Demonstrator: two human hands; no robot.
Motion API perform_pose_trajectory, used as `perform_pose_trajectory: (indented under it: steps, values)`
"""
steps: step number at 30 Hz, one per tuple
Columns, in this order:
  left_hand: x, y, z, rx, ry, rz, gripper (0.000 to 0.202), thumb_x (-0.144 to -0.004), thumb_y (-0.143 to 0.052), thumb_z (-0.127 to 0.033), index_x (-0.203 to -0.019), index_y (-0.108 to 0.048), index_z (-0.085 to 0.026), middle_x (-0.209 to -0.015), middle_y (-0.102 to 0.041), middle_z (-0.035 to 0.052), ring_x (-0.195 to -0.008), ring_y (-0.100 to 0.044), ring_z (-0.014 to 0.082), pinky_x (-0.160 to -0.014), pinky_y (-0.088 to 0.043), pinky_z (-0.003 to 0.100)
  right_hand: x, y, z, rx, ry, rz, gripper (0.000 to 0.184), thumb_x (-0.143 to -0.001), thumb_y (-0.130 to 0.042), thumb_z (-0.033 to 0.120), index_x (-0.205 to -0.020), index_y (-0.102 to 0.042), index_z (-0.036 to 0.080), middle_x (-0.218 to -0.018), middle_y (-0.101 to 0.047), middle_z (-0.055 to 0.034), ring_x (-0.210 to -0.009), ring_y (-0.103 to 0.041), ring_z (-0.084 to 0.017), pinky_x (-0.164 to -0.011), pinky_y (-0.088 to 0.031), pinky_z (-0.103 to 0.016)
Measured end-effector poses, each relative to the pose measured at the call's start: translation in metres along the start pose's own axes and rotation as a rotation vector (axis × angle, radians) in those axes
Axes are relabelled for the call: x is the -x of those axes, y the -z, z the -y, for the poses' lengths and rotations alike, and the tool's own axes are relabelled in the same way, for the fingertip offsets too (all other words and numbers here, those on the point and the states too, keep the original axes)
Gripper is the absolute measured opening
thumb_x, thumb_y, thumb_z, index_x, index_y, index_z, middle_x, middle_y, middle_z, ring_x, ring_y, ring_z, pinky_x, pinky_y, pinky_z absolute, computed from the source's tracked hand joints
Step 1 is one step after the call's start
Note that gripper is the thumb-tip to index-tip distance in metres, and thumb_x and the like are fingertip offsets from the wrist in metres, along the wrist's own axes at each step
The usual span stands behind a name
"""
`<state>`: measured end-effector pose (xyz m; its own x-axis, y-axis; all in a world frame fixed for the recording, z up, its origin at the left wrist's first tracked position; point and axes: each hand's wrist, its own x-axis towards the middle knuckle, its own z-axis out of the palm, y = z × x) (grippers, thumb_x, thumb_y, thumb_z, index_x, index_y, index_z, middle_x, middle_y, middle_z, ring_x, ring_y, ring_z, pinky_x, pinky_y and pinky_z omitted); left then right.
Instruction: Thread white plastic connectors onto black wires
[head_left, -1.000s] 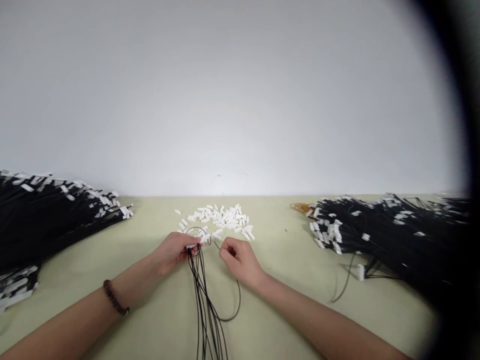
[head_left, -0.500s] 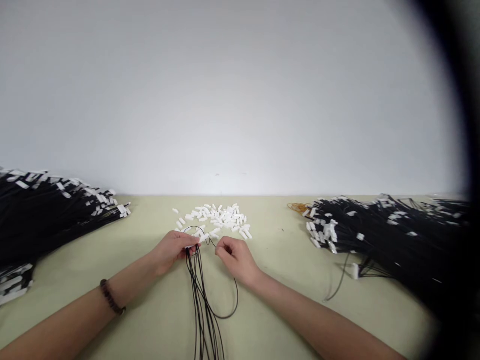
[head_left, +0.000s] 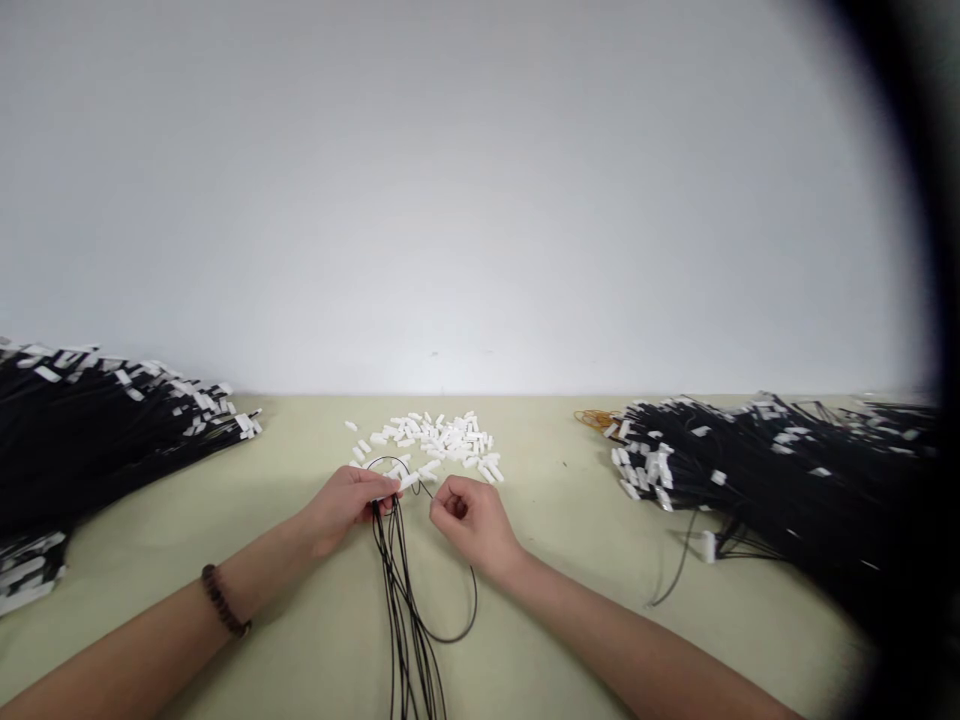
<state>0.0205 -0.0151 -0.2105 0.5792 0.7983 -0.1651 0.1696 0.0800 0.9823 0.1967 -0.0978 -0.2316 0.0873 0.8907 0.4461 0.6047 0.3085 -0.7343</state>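
Head view, left hand [head_left: 341, 510]: fingers clamped on white connector [head_left: 409, 481].
Right hand [head_left: 476, 525]: fingers together on black wire [head_left: 475, 598].
Wire: I'd pinch near its end, connector steady.

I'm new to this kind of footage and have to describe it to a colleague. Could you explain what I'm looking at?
There is no machine here: a person works with bare hands, and every picture comes from one camera worn on their head, looking forward and down. The left hand, with a bracelet on its wrist, holds a white plug and black wires that hang toward the viewer. The right hand seems to pinch one thin wire. On the pale green table, loose plugs lie beyond the hands, between a left heap and a right heap of white-tipped black wires.
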Motion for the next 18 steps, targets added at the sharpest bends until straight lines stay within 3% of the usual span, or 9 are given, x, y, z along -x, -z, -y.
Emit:
perform_pose_trajectory:
  steps: [7,13,18]
  values:
    - [0.0010,-0.0015,0.0003,-0.036,-0.005,-0.014,0.033,-0.066,-0.061,-0.041,-0.071,-0.063,-0.008,-0.062,-0.049,0.0034,-0.059,-0.042,0.0102,-0.055,-0.028,0.023,0.0014,-0.0011,-0.0001,0.123,0.096,-0.072,0.008,-0.065,-0.048,0.013,-0.057,-0.049,0.015,-0.054,-0.046,0.0022,-0.051,-0.039,-0.007,-0.050,-0.029,-0.018]
    - [0.0034,-0.0021,-0.0006,-0.135,-0.033,0.019,0.033,-0.066,-0.061,-0.042,-0.069,-0.064,-0.009,-0.057,-0.050,0.0028,-0.056,-0.042,0.0101,-0.052,-0.027,0.022,0.0034,-0.0023,0.0010,0.173,0.122,-0.033,0.007,-0.067,-0.048,0.013,-0.061,-0.049,0.017,-0.057,-0.047,0.0021,-0.054,-0.042,-0.008,-0.051,-0.030,-0.019]
    - [0.0041,-0.0024,-0.0005,-0.235,-0.059,0.075,0.033,-0.065,-0.061,-0.042,-0.071,-0.065,-0.010,-0.056,-0.051,0.0023,-0.054,-0.042,0.0102,-0.052,-0.029,0.022,0.0043,-0.0004,0.0037,0.128,0.202,-0.016,0.007,-0.068,-0.048,0.011,-0.062,-0.048,0.016,-0.088,-0.052,-0.0030,-0.077,-0.050,-0.011,-0.067,-0.038,-0.022]
